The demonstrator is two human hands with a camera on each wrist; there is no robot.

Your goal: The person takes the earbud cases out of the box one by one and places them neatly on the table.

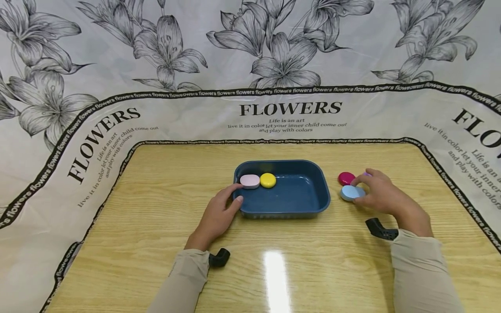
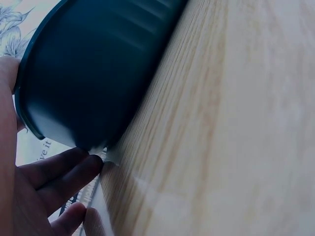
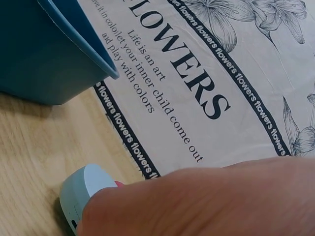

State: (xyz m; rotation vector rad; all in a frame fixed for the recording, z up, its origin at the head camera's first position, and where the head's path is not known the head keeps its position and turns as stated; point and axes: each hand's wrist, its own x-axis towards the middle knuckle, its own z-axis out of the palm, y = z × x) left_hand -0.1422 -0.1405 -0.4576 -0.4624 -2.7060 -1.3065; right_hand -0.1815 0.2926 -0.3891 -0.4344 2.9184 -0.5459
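Observation:
My left hand (image 1: 218, 215) grips the left end of a dark blue rectangular tub (image 1: 289, 208), its thumb and index finger at the rim. In the left wrist view, other fingers (image 2: 74, 179) lie close to the tub's lower outside. A pale pink oval piece (image 1: 249, 181) and a round yellow piece (image 1: 268, 180) lie side by side inside the tub. Right of it, my right hand (image 1: 381, 193) pinches a light blue oval pebble-shaped piece (image 1: 349, 193) between thumb and fingers. The right wrist view shows a small dark slot in its side (image 3: 69, 206).
A round crimson piece (image 1: 346, 178) lies just behind the light blue one. A purple piece (image 1: 367, 174) shows partly behind my right hand. The wooden table (image 1: 156, 226) is bordered by a flower-printed cloth (image 1: 188, 117) at the back and sides.

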